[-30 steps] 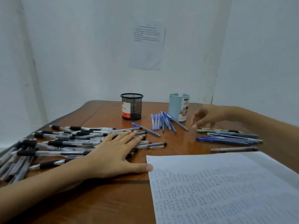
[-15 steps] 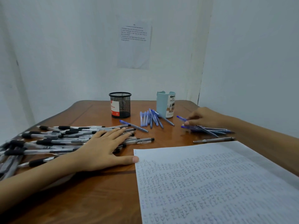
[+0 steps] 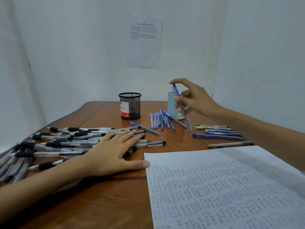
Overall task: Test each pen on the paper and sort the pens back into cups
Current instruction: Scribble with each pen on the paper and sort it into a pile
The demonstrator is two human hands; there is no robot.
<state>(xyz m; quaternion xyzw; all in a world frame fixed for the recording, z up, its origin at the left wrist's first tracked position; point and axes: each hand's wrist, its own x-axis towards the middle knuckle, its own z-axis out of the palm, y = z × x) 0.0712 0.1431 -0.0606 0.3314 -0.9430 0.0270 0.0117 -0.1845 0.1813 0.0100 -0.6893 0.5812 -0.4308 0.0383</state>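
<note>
We hold one blue pen (image 3: pixel 181 107) raised above the bench (image 3: pixel 102 204). The right grip (image 3: pixel 194 98) pinches its barrel, tip down, in front of the blue cup (image 3: pixel 170 104) near the far edge. The left grip (image 3: pixel 112 151) lies flat, fingers straight, on the black pens (image 3: pixel 66 142) at the left edge. We judge this the testing step: next, bring the tip to the paper (image 3: pixel 222 187) at the near right corner.

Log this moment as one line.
right hand: holds blue pen aloft | left hand: rests on black pen pile | paper: scribbled
</note>
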